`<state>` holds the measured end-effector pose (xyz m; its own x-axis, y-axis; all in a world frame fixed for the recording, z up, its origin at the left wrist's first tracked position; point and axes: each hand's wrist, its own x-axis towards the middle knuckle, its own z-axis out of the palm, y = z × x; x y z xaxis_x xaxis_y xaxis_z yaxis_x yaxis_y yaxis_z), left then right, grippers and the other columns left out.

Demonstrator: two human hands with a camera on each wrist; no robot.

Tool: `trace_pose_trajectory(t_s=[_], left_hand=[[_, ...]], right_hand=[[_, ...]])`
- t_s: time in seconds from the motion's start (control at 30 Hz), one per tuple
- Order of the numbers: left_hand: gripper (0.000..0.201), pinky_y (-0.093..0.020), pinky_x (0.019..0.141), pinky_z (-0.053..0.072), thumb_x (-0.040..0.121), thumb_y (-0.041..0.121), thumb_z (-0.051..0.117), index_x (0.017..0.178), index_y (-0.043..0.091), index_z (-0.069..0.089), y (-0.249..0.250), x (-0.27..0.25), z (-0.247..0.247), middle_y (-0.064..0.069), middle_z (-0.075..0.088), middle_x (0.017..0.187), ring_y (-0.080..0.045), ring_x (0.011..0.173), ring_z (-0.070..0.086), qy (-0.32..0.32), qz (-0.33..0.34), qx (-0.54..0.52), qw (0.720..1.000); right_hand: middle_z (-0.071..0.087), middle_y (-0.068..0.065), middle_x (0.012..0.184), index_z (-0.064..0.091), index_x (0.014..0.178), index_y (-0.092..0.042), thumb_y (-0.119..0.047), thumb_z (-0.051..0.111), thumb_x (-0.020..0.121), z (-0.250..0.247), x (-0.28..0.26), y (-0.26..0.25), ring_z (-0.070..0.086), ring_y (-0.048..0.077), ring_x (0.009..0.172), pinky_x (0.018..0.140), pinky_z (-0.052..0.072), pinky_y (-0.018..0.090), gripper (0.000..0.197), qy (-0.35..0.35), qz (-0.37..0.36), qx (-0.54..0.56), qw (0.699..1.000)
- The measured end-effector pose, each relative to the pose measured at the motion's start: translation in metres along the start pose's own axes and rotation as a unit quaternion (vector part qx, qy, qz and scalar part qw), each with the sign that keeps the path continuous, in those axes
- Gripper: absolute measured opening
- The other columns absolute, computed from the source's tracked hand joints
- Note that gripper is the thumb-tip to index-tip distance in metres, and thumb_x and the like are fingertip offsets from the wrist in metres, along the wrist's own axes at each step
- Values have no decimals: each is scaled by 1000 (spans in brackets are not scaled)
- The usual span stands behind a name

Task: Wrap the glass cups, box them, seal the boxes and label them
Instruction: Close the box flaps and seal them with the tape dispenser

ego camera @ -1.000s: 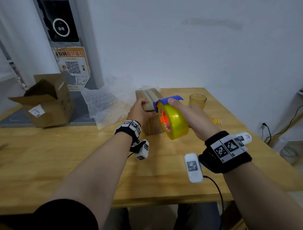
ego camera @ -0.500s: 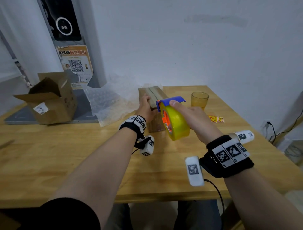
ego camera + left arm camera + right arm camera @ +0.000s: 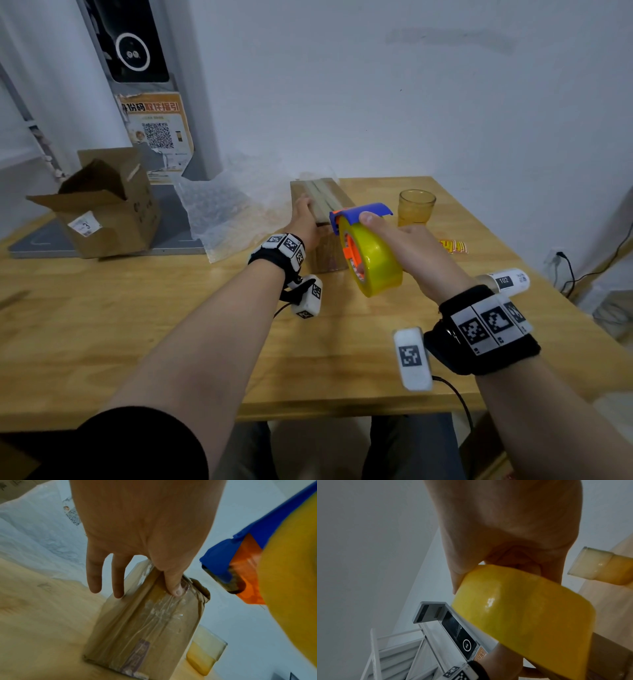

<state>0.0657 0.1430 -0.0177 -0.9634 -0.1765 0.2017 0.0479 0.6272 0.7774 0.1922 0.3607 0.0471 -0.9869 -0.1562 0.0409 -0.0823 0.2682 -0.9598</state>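
Note:
A closed brown cardboard box with clear tape along its top stands mid-table. My left hand rests on its near top edge; in the left wrist view the thumb presses the tape on the box and two straight fingers hang down its left side. My right hand grips a yellow tape roll in a blue and orange dispenser, held in the air just right of the box's near end. The roll fills the right wrist view. An amber glass cup stands right of the box.
An open cardboard box with a white label sits at the far left on a grey base. Bubble wrap lies between it and the taped box. Yellow-red stickers lie right of the cup. The wooden table's right edge is close by.
The tape dispenser has stayed at the near end of the box and the left hand on its top; only the head camera has shifted a little.

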Motion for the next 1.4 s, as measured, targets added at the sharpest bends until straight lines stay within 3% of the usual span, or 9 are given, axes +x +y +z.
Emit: trace_pose_trajectory(t_s=[0.1,0.3,0.53,0.7,0.83,1.03,1.23,1.33,1.4], left_hand=[[89,-31,113,33,89,17,80,155,3,22,5,0,1,-16,27,159,-28,143,37,3,-14,-22,1000],[86,-34,114,37,90,18,78,155,4,23,10,-5,2,-16,29,157,-29,141,40,8,-24,-18,1000],[83,-36,117,34,91,15,75,155,3,23,11,-10,-2,-16,27,158,-29,142,39,3,-16,-11,1000],[90,-38,119,33,91,19,77,157,3,18,9,-11,-11,-13,19,162,-27,146,33,-30,-6,22,999],[96,-48,111,41,89,17,79,159,8,14,6,-13,-17,-10,13,164,-32,145,34,-63,-1,39,997],[94,-53,113,39,92,15,76,160,10,12,-1,-6,-20,-5,1,170,-30,153,22,-89,20,40,995],[93,-54,112,39,92,13,75,160,9,11,-10,12,-24,-4,-2,170,-33,150,27,-110,45,42,992],[91,-43,88,56,93,15,74,160,12,13,-14,23,-27,-1,-1,170,-33,147,32,-119,56,53,990],[90,-32,64,56,92,15,74,160,14,15,-16,31,-30,2,-1,170,-34,143,37,-123,67,59,988]], right_hand=[[76,-1,70,79,79,-11,-65,67,88,-4,-8,3,70,5,60,66,50,21,56,-10,-4,-5,1000],[72,22,106,70,111,3,-94,66,57,-1,-12,13,74,28,87,83,52,42,111,9,-6,-12,1000],[76,17,95,75,103,3,-85,66,70,1,-12,23,73,31,94,86,54,41,94,13,3,-21,1000],[74,-2,67,76,71,-15,-67,66,87,5,-9,29,68,9,64,70,48,27,56,-17,19,-1,1000],[75,-3,68,76,76,-16,-58,63,94,10,-1,35,69,5,60,61,48,21,47,-57,32,27,997],[77,0,73,77,86,-13,-56,67,91,18,19,38,73,15,72,79,55,36,45,-48,64,26,996],[76,5,77,74,94,-5,-42,73,88,28,36,38,74,21,74,73,55,35,38,-67,78,49,993],[71,29,113,71,116,0,-49,78,71,35,43,37,68,48,109,102,50,60,67,-104,106,67,987],[68,32,120,70,121,1,-46,80,68,39,49,37,63,51,117,107,43,64,71,-128,124,77,981]])
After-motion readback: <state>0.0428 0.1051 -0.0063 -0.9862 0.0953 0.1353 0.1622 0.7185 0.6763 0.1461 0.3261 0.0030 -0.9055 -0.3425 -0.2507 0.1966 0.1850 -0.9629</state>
